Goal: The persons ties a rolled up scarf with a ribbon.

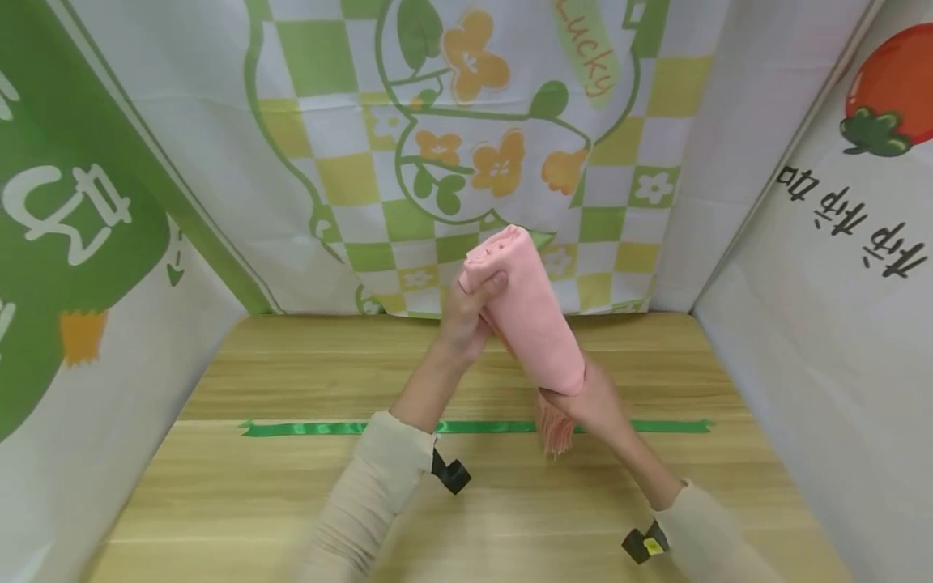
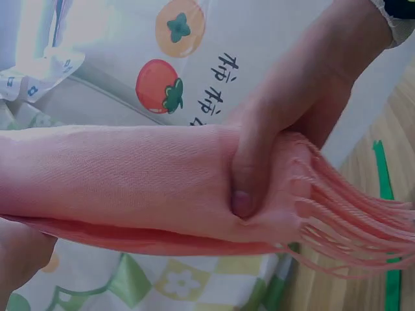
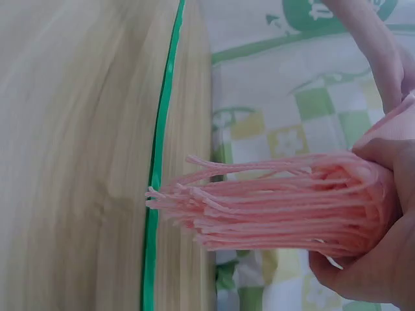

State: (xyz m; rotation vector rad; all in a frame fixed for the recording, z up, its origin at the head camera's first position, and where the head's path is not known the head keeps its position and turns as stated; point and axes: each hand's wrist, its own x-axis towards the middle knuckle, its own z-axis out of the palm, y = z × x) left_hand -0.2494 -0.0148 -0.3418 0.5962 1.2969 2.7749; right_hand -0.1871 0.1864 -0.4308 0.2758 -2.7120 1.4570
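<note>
A pink scarf (image 1: 528, 316), folded into a long, thick bundle, is held up at a slant above the table. My left hand (image 1: 466, 312) grips its upper end, with the thumb laid across the front. At the lower end my right hand (image 1: 594, 401) holds it; in the left wrist view the thumb (image 2: 249, 175) presses the cloth close to the fringe. The tasselled fringe (image 3: 279, 207) hangs out past the right hand and points down toward the table. Most of the left hand's fingers are hidden behind the cloth.
A green ribbon (image 1: 313, 429) runs straight across the wooden table (image 1: 510, 518). White printed curtains close in the back and sides; the back one (image 1: 335, 162) carries a checkered flower pattern. Black wrist camera mounts (image 1: 453, 476) sit at both cuffs.
</note>
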